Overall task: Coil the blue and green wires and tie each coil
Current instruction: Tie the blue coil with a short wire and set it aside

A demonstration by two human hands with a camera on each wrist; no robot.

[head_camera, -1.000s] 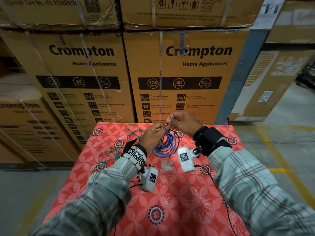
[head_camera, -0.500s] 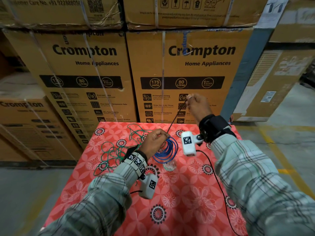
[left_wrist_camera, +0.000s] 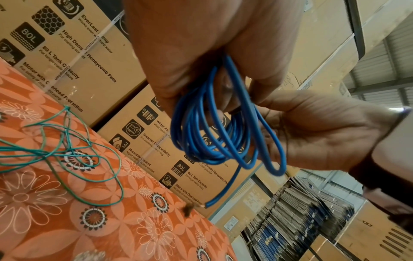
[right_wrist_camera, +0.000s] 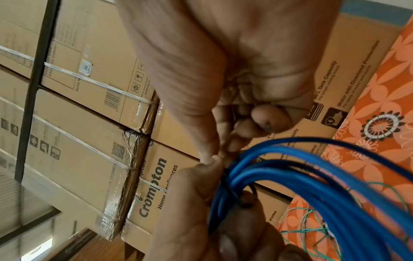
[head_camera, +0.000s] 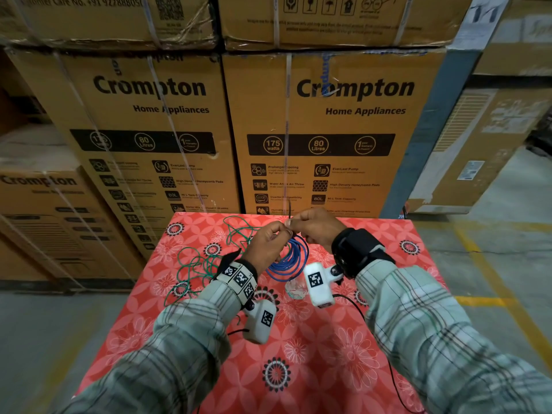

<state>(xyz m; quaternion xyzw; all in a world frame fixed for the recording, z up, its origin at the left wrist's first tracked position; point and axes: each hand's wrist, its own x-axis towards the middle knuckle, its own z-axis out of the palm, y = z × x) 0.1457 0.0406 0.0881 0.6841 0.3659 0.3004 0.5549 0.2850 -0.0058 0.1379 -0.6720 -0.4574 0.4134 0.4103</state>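
head view is showing the left hand [head_camera: 266, 245] gripping the blue coil [head_camera: 294, 258] above the table [head_camera: 328, 354], right hand [head_camera: 316, 227] pinching a thin dark tie [head_camera: 290, 219] whose wrap is staying hidden behind the fingers. green wire [head_camera: 206, 261] is lying loose beyond, cartons [head_camera: 322, 121] standing behind.

Dim, even light is falling over the head view, whose cardboard boxes [head_camera: 167, 121] are bowing outward toward the edges. Both wrist views are smearing with motion blur; the blue coil [right_wrist_camera: 312, 185] is showing soft, close to the lens.
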